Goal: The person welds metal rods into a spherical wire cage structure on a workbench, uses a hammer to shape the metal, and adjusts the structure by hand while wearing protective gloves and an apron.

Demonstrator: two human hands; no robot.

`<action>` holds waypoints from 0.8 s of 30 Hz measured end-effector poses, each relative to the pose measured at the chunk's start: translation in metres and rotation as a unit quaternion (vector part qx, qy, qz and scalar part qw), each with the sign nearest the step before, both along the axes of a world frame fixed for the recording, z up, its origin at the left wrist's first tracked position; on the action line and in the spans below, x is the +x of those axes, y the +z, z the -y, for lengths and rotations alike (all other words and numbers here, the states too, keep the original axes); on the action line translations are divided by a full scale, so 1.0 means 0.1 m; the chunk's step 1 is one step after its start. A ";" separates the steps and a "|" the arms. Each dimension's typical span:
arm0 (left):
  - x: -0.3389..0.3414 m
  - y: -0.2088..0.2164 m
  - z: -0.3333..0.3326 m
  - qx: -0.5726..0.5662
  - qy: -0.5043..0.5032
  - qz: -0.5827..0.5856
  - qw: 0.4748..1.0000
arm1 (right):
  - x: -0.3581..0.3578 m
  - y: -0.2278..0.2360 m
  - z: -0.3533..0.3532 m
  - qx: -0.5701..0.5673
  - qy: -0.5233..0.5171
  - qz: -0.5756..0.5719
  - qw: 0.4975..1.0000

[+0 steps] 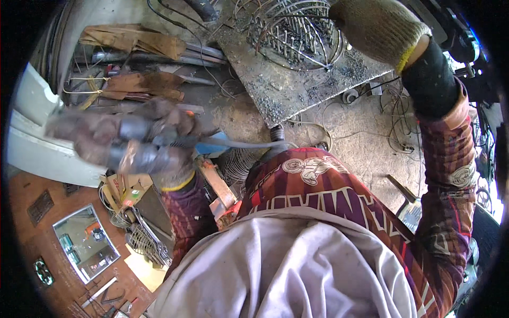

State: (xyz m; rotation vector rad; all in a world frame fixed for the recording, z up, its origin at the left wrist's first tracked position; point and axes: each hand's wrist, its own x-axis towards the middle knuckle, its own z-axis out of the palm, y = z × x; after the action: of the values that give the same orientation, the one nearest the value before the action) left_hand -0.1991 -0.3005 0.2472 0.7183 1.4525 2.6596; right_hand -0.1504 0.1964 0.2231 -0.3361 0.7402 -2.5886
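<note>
My right hand (379,31), in a tan knit glove with a yellow-edged cuff, is closed at the upper right. From its fingers a thin metal rod (305,17) runs left over a round wire frame (302,40). The frame has bent hoops and rows of short metal pieces, and rests on a metal-topped table (275,95). On the left, my left hand (143,138) is raised away from the table in a glove with dark bands round it, smeared by motion. A grey rod or cable (246,143) stretches rightward beside it; whether the fingers hold it is unclear.
Dark grit lies across the tabletop. Pipes and brown sheets (132,85) are stacked at the far left. Cables (395,124) trail over the concrete floor on the right. A brown board (42,233) at lower left carries a framed mirror (86,243), near coiled wire (146,238).
</note>
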 end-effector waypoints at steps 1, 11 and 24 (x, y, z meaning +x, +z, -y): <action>-0.06 -0.02 -0.05 -0.008 0.020 -0.021 1.000 | 0.00 0.01 0.06 0.000 0.004 -0.004 1.000; -1.35 -1.60 -0.99 -0.392 -0.043 -0.260 0.881 | 0.15 0.71 0.84 0.930 -0.170 -0.242 0.220; -1.38 -2.43 -0.87 -0.441 -0.046 -0.402 0.801 | 0.14 0.98 1.51 0.963 -0.101 -0.081 0.238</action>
State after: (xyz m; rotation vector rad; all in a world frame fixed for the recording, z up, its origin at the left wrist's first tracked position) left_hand -0.3366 -0.2132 0.0047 1.7466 2.3963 1.2384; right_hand -0.1362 0.0456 0.3208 0.3861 3.0137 0.0707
